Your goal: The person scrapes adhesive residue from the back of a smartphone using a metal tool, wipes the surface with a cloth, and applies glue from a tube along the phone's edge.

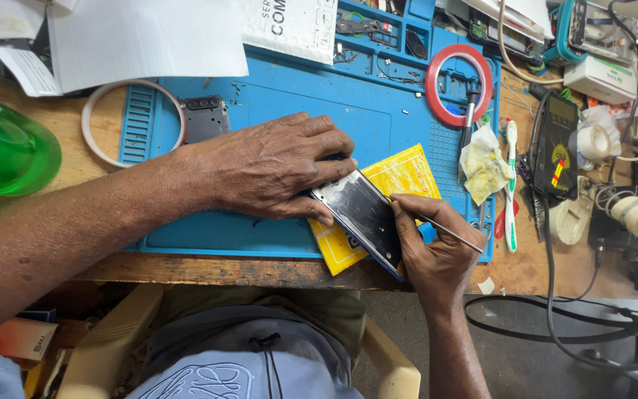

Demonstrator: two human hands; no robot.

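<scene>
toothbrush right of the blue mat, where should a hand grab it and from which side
Probably the toothbrush by its long white handle, near the middle, coming from above. It lies flat beside the blue mat, bristle head at the far end, with a meter close on its right.
</scene>
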